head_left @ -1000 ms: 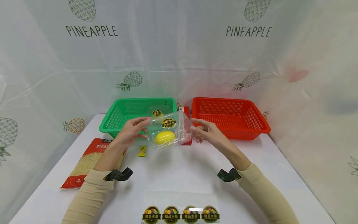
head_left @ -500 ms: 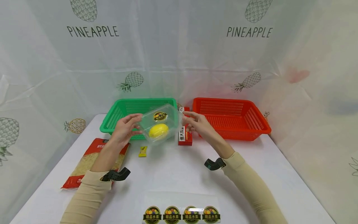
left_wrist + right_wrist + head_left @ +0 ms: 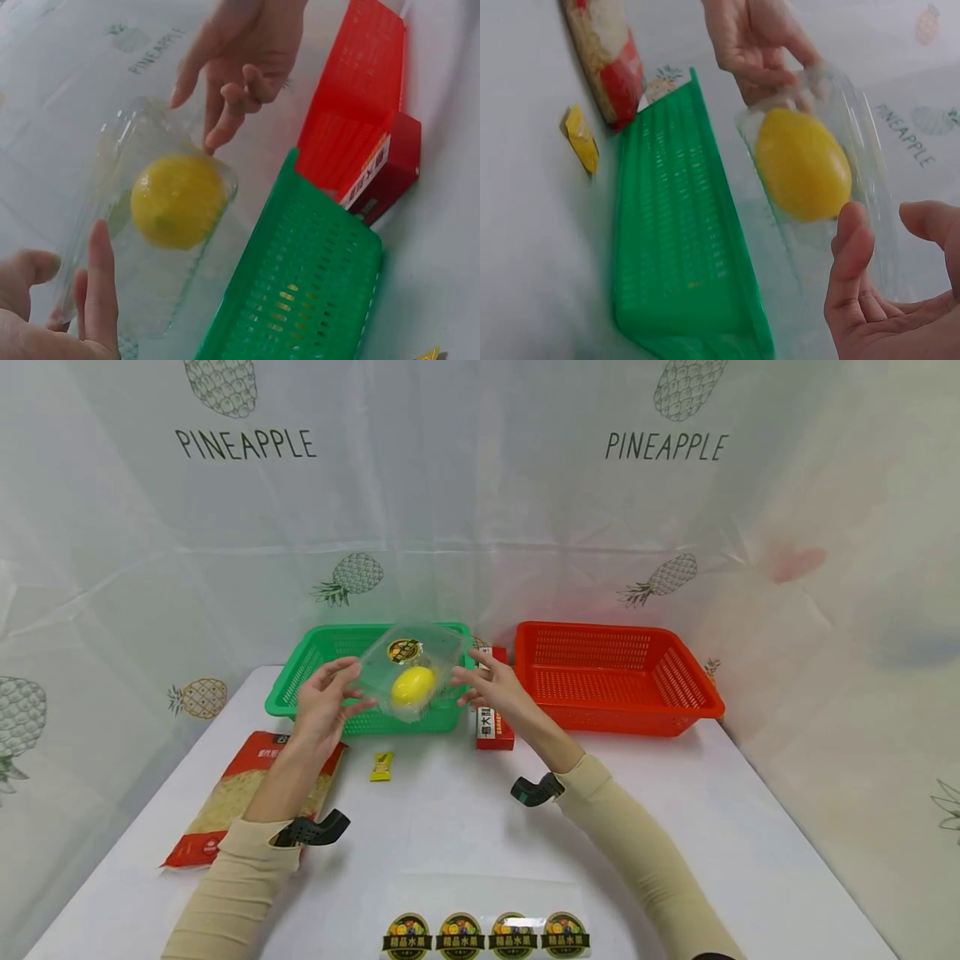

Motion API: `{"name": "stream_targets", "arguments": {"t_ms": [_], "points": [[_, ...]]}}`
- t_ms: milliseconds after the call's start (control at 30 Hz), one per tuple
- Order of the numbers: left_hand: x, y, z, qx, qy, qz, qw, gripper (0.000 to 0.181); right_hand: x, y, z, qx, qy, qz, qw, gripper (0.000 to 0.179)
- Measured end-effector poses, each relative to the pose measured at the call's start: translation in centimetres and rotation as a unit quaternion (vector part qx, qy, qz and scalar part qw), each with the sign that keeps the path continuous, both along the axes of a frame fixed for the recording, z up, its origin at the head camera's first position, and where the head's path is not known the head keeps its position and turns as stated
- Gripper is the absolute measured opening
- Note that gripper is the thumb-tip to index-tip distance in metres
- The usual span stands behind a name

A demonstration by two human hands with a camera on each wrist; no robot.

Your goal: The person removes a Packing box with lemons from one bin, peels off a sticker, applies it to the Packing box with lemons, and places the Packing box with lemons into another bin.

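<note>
A clear plastic clamshell box (image 3: 372, 670) hangs in the air over the green basket (image 3: 292, 689), tilted, with a round black-and-gold label on its lid. Inside lies a yellow lemon (image 3: 413, 686), large in the left wrist view as a lemon (image 3: 178, 201) behind the clear wall. My left hand (image 3: 322, 703) pinches the box's left end between thumb and fingers. At its right end my right hand (image 3: 501, 687) holds it with thumb and fingertips, seen close up in the right wrist view as a hand (image 3: 900, 292) with bent fingers.
A red basket (image 3: 615, 718) stands at the back right, with a red-and-white carton (image 3: 495, 739) between the baskets. A pasta bag (image 3: 225, 802) lies at left, a small yellow packet (image 3: 381, 767) near it. A sheet of round labels (image 3: 486, 893) lies at the front.
Both hands have carried the box with the lemon left and farther back, from in front of the baskets to over the green one. The right arm has swung inward.
</note>
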State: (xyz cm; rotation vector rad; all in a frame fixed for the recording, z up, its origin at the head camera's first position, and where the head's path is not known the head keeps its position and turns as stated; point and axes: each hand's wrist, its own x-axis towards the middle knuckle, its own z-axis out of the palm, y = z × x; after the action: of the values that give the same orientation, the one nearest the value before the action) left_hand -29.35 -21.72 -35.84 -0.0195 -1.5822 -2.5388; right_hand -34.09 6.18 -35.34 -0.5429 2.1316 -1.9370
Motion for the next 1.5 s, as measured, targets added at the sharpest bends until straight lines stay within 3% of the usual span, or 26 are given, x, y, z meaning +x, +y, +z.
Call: {"name": "stream_targets", "arguments": {"t_ms": [300, 600, 1067, 1233, 1333, 1400, 1500], "points": [[-0.1, -0.5, -0.2, 0.061, 0.03, 0.067, 0.9955, 0.044, 0.5, -3.7, 0.3, 0.055, 0.032, 0.025, 0.9977, 0.068], [-0.4, -1.0, -0.2, 0.092, 0.033, 0.132, 0.9864, 0.05, 1.1, -7.0, 0.3, 0.06, 0.054, 0.033, 0.9962, 0.084], [-0.2, -3.4, -0.7, 0.058, 0.013, 0.113, 0.9919, 0.063, 0.3, -9.8, 0.3, 0.092, 0.102, 0.029, 0.9901, 0.082], [-0.3, -5.0, -0.3, -0.022, -0.016, 0.069, 0.9972, 0.07, -0.5, -10.3, 0.5, 0.106, 0.107, 0.015, 0.9885, 0.08], [-0.5, -6.2, 0.0, -0.116, -0.041, 0.046, 0.9914, 0.074, -1.2, -10.6, 0.3, 0.108, 0.096, 0.011, 0.9894, 0.08], [-0.8, -7.0, 0.1, -0.191, -0.055, 0.037, 0.9793, 0.076, -1.6, -10.8, 0.0, 0.114, 0.09, 0.009, 0.9894, 0.08], [-1.4, -8.1, 0.2, -0.325, -0.062, 0.037, 0.9428, 0.077, -2.2, -11.3, -0.4, 0.125, 0.091, 0.009, 0.9879, 0.077]]}}
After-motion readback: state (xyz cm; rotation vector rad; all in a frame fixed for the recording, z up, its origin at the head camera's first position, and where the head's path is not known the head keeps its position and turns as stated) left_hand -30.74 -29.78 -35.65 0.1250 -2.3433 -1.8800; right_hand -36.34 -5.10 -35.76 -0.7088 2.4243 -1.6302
